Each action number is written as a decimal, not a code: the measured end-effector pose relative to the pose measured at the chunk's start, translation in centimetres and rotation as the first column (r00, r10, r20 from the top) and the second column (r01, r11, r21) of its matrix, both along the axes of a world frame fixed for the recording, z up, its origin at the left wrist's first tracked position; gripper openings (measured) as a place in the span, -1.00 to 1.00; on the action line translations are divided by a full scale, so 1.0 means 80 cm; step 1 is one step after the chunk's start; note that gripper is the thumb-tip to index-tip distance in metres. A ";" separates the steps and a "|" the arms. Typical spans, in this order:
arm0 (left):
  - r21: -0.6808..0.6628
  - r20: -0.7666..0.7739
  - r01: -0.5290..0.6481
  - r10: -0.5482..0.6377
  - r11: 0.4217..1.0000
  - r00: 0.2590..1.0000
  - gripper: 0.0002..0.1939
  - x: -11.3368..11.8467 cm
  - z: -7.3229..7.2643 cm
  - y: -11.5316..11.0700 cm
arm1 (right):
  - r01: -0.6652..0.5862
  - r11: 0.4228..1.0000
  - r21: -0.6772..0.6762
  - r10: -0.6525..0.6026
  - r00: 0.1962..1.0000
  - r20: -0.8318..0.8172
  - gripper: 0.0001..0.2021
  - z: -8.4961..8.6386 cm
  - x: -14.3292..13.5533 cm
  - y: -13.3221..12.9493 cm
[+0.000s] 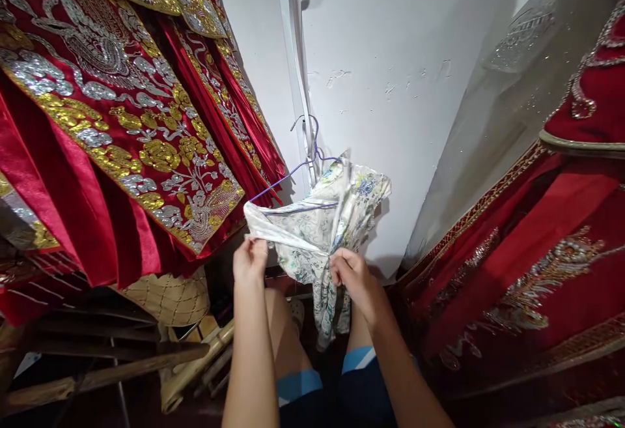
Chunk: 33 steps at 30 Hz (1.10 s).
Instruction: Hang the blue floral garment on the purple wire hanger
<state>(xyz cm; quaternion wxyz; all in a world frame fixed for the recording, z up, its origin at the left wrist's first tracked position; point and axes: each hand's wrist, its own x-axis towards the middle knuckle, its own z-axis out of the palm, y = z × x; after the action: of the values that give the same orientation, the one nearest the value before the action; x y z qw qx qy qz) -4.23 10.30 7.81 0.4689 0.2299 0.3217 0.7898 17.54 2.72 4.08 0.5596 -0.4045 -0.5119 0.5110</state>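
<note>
A white garment with a blue and green floral print hangs on a thin purple hanger in front of me. My left hand pinches the garment's edge at its left side, below the shoulder. Near the middle front, my right hand has its fingers closed on the cloth by the neckline's lower point. The hanger's left arm shows above the fabric, while the right shoulder is draped over it. Loose cloth hangs down between my forearms.
Red costumes with gold and silver embroidery hang at the left. A beaded red garment and a clear plastic cover are at the right. A bamboo frame stands lower left. Behind the hanger is a white wall with straps.
</note>
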 end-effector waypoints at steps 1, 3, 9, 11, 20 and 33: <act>-0.032 0.018 0.013 -0.013 0.999 1.000 -0.78 0.012 -0.016 -0.007 | 0.011 1.000 -0.015 -0.011 1.000 -0.008 -0.80 -0.006 0.004 -0.008; -0.076 0.025 0.029 -0.027 0.997 0.999 -0.80 0.037 -0.045 -0.021 | 0.055 0.998 -0.033 -0.056 0.998 -0.020 -0.77 -0.023 0.016 -0.019; -0.049 0.016 0.121 -0.120 0.991 0.993 -0.73 0.097 -0.070 -0.067 | -0.010 0.997 -0.076 0.023 0.984 0.178 -0.61 -0.059 0.056 -0.015; 0.026 -0.112 0.219 -0.215 0.975 0.970 -0.70 0.114 -0.052 -0.085 | 0.042 0.999 -0.033 -0.034 0.974 0.222 -0.58 -0.050 0.059 -0.008; 0.159 -0.779 0.353 -0.102 0.922 0.618 -0.73 0.126 0.014 -0.096 | -0.310 0.951 -0.024 0.310 0.939 0.148 -0.76 0.019 0.025 0.008; -0.426 -0.840 0.038 -0.380 0.904 -0.387 -0.57 -0.013 -0.003 -0.071 | 0.082 0.922 0.378 -0.237 0.892 0.386 -0.70 0.090 0.063 0.154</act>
<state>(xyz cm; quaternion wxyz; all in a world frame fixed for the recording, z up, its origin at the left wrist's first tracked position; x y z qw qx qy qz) -5.30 4.65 7.53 0.1704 0.7772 0.5939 0.1189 22.55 15.07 11.31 0.5386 -0.4404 -0.6687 0.2625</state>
